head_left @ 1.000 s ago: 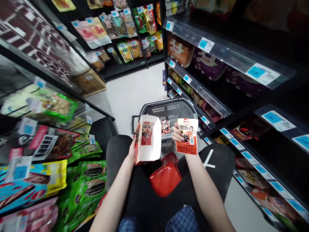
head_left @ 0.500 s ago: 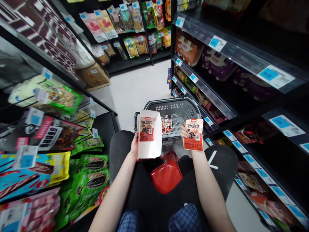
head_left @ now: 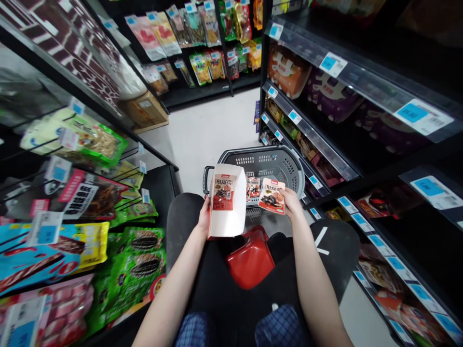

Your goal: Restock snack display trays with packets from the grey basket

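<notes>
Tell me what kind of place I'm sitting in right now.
Most likely a supermarket snack aisle: shelves edged with blue-and-white price tags, hanging snack packets, and a grey shopping basket in front of you.

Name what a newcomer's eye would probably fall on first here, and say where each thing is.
Probably the glossy red object between the knees. Next, the open white-lined box in the left hand and the red-and-white packet in the right hand, both in front of the grey basket. Bright green bags stand out at lower left.
</notes>
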The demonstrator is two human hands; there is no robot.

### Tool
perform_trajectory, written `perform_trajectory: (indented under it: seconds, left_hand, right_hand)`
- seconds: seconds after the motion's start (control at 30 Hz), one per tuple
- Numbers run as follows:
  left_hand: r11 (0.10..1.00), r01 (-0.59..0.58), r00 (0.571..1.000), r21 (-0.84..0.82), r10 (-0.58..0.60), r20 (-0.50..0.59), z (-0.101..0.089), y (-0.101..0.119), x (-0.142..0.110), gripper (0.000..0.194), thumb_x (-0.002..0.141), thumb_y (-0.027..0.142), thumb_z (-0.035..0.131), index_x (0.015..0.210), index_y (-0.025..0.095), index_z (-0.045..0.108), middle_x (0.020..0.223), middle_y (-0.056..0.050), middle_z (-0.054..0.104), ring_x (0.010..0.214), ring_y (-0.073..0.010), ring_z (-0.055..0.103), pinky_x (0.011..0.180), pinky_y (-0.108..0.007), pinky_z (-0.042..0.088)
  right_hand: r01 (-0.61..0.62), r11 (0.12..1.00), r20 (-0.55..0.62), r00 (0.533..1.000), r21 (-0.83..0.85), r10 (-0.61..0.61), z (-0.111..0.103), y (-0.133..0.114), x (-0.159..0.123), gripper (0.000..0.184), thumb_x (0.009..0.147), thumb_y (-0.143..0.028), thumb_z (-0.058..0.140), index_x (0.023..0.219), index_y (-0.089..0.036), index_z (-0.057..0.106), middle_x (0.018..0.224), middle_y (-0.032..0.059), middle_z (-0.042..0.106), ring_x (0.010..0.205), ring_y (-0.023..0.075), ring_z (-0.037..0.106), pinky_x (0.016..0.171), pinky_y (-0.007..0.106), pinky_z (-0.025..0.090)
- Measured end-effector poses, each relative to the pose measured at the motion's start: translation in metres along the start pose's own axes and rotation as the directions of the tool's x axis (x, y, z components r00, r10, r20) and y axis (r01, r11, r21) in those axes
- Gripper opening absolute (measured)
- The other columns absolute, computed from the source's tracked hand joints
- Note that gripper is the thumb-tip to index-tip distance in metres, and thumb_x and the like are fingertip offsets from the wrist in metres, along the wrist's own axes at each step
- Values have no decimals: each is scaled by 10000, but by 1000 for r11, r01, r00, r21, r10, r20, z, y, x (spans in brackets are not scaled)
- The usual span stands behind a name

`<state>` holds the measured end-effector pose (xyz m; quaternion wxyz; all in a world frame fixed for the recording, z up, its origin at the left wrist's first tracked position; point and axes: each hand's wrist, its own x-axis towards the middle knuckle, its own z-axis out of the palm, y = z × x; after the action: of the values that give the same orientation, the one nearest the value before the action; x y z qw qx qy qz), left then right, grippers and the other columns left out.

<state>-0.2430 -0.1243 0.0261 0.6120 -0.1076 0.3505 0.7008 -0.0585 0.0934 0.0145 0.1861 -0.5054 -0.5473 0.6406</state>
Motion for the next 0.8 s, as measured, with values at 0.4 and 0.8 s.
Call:
perform_trajectory:
  seconds: [0.4, 0.8]
  left_hand:
    - [1000, -3, 998, 1, 3, 65, -4, 0, 1, 721, 835, 555, 440, 1395, 120, 312, 1108, -149, 654, 1006, -306, 623, 1005, -488, 360]
    - [977, 141, 989, 158, -131, -68, -19, -12, 18, 587, 870, 429, 447, 1304, 34, 451, 865, -129, 719, 709, -238, 675, 834, -365, 482]
  right_hand:
    - [96, 896, -107, 982, -434, -157, 23, 5, 11, 270, 831, -235, 462, 1021, -123, 618, 872, 118, 693, 831, 219, 663, 802, 356, 479]
    - [743, 264, 269, 512, -615, -816, 50, -45, -70, 252, 889, -226, 434, 1021, -169, 641, 965, 119, 635, 991, 250, 511, 913, 413, 368]
